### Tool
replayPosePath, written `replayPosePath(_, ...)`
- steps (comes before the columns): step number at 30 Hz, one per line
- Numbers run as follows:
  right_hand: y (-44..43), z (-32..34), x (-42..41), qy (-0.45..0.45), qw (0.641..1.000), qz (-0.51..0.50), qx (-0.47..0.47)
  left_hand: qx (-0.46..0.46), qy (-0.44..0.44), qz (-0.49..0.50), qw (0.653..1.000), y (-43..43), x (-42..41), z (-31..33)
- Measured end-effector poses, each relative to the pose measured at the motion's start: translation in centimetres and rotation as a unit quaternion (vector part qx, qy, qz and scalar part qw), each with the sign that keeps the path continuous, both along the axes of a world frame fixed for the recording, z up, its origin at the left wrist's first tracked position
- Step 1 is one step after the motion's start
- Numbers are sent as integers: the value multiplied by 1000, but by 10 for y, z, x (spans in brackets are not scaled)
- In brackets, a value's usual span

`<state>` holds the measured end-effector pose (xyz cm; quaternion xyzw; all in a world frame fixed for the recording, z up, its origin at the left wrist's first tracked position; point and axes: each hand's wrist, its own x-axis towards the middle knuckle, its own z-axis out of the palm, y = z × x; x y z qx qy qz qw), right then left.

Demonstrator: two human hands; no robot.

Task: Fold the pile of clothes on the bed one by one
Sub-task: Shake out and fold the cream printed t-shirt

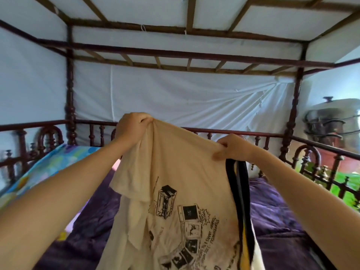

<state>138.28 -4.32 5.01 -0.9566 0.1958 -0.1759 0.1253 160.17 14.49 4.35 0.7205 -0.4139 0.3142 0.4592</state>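
Cream-coloured cotton T-shirt (175,172) with black printed drawings and lettering hangs in the air in front of you, raised above the bed and held by its top edge at two points. Your left hand (132,126) is closed tight, fingers curled over a bunched fold of the fabric at the higher, left end of that edge. Your right hand (232,148) sits lower and to the right, fingers curled and thumb pressed in, pinching the same edge. The cloth runs taut between the two grips and falls loose below them, with a sleeve or flap folded over on the left side; the print faces you, its lettering turned sideways. A black fabric band with yellow and grey stripes (239,191) hangs down from just under your right hand along the shirt's right edge; whether it belongs to the shirt or is a separate garment cannot be told. Below the shirt a dark purple quilted bedspread (276,215) covers the mattress. A blue flower-patterned cloth (48,166) lies along the left side of the bed. A dark turned-wood railing (204,131) runs around the bed, its posts carrying a wooden canopy frame (175,53) lined with white sheeting (175,94). Beyond the right rail stand stacked metal pots with a lid (329,121), blurred.
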Motion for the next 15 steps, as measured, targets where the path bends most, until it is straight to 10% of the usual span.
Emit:
replayPosePath(4,-2,-4,10,18,999,-30,33,-46,-23,6,999,13,7,17)
replayPosePath(10,-4,-28,31,-223,916,-32,333,-36,-11,17,999,35,28,17)
replayPosePath(15,9,-12,46,-295,889,9,350,34,69,47,996,43,52,-4)
